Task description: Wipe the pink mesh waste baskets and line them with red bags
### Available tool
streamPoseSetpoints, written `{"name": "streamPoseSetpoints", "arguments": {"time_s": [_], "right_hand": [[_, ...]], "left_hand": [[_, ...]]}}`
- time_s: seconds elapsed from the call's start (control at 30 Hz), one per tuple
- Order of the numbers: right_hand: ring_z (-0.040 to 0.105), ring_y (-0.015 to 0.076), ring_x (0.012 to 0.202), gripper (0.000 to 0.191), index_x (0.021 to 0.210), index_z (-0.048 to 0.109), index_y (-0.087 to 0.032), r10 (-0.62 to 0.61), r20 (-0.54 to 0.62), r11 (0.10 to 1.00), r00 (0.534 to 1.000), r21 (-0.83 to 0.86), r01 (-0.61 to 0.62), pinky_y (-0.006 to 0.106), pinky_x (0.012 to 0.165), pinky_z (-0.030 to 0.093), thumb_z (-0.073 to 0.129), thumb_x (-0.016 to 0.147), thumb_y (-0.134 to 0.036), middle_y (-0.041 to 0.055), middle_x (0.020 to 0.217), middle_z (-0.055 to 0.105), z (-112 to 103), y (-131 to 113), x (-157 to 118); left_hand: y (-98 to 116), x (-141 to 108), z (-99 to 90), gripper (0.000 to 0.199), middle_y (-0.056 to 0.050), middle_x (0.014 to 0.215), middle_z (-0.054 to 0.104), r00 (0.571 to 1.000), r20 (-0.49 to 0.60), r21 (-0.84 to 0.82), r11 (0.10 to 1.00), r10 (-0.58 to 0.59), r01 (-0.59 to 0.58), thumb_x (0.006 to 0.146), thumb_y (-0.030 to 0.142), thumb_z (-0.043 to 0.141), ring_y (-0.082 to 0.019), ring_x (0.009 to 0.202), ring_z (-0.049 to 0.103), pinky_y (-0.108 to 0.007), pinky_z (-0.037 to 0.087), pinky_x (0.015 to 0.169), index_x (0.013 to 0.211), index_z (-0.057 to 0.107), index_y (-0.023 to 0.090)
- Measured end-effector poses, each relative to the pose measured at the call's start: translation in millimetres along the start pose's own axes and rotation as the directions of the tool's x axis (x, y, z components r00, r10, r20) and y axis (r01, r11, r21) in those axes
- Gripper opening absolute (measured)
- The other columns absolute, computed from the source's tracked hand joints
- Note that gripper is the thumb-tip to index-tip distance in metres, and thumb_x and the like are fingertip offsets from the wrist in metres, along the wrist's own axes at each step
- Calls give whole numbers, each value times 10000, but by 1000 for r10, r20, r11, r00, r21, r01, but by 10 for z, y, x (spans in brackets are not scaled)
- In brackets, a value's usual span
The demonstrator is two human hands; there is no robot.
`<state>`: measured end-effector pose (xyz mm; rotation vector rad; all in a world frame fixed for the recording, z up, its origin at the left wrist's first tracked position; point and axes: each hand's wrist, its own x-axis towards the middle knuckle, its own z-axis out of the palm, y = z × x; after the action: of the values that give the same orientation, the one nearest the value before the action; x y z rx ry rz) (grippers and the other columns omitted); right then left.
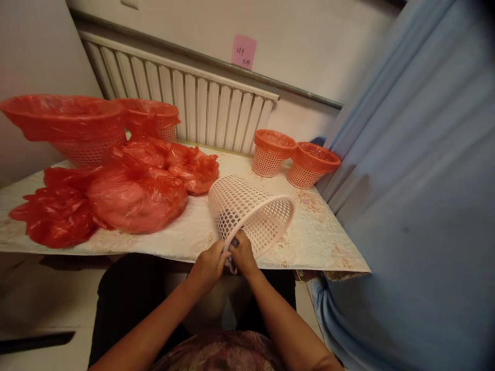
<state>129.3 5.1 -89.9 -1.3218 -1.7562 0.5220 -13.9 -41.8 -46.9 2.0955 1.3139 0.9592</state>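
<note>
A pale pink mesh plastic basket (235, 198) lies on its side at the table's front edge, its mouth turned to the right and toward me. My left hand (209, 265) is closed on the near side of its rim. Just inside the mouth, my right hand (243, 252) is closed by the same stretch of rim. Between its fingers shows a bit of something small and dark grey, and a pale loop (232, 266) hangs below; the fingers cover most of it, so its kind cannot be made out.
Bunched red plastic bags (135, 198) lie on the left of the cloth-covered table (328, 237). Behind them stand a large bag-lined basket (88, 147) and a smaller one (168, 133). Two small lined baskets (267, 161) are at the back right, near a blue curtain (406, 206). A radiator (185, 98) is behind.
</note>
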Motion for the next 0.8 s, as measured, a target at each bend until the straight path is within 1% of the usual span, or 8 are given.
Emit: {"name": "streamPoseSetpoints", "arguments": {"time_s": [0.07, 0.17, 0.23, 0.33, 0.47, 0.6, 0.7, 0.8], "right_hand": [[538, 206, 1074, 451, 1140, 648, -234, -44, 86, 993, 995, -102, 53, 314, 942, 439, 523, 726, -108, 56, 1171, 583, -68, 87, -45], [523, 212, 1025, 430, 1139, 659, -289, -22, 218, 921, 976, -376, 105, 314, 892, 439, 511, 776, -112, 56, 1175, 566, -269, 350, -43], [517, 216, 965, 397, 1099, 677, -297, 28, 220, 862, 975, -500, 88, 307, 831, 439, 470, 816, -110, 66, 1107, 578, -423, 534, -3], [501, 220, 946, 418, 1094, 675, -287, 70, 141, 821, 988, -570, 23, 303, 803, 426, 434, 822, -81, 81, 1108, 562, -554, 705, 47], [477, 229, 984, 486, 1187, 623, -297, 77, 35, 787, 996, -616, -39, 322, 851, 410, 418, 816, -60, 85, 1233, 498, -480, 733, 11], [468, 238, 1001, 503, 1166, 635, -305, 83, -20, 789, 996, -609, -78, 326, 862, 407, 417, 798, -40, 82, 1232, 492, -366, 711, -50], [470, 251, 1013, 505, 1156, 643, -294, 91, -40, 810, 995, -579, -97, 343, 875, 411, 411, 791, -34, 95, 1212, 503, -348, 702, -68], [482, 252, 1040, 522, 1166, 642, -281, 105, -57, 843, 993, -524, -120, 359, 912, 413, 427, 765, -27, 101, 1215, 513, -345, 681, -70]], "left_hand": [[86, 27, -111, 90, -42, 806, 601, 1000, -26, 84, 996, 15, -13, 913, 240, 377, -219, 749, 616, -318, 458, 681, 875, 457, 222], [219, 108, -266, 83, -56, 837, 617, 1000, -23, 186, 982, 12, -8, 917, 229, 391, -232, 776, 628, -320, 455, 683, 887, 468, 217], [303, 178, -335, 76, -52, 854, 625, 1000, 6, 210, 977, 21, -22, 921, 233, 406, -225, 777, 629, -310, 447, 681, 889, 473, 219], [379, 257, -334, 82, -22, 806, 613, 999, 6, 160, 987, 33, -34, 925, 260, 426, -193, 725, 610, -283, 426, 659, 867, 472, 224], [280, 196, -137, 169, 20, 681, 541, 995, -95, 17, 999, -29, 30, 935, 345, 414, -167, 623, 553, -261, 395, 594, 816, 448, 230], [-23, -24, 154, 199, 24, 688, 533, 980, -170, -85, 992, -106, 93, 903, 381, 448, -167, 631, 540, -269, 426, 604, 773, 428, 232], [-254, -158, 367, 150, -1, 718, 601, 973, -112, -175, 968, -201, 180, 812, 360, 525, -191, 674, 590, -307, 489, 651, 818, 496, 213], [-403, -197, 513, 307, -85, 935, 697, 967, -52, -286, 932, -249, 225, 731, 298, 545, -240, 858, 650, -387, 523, 796, 1007, 555, 164]]}}
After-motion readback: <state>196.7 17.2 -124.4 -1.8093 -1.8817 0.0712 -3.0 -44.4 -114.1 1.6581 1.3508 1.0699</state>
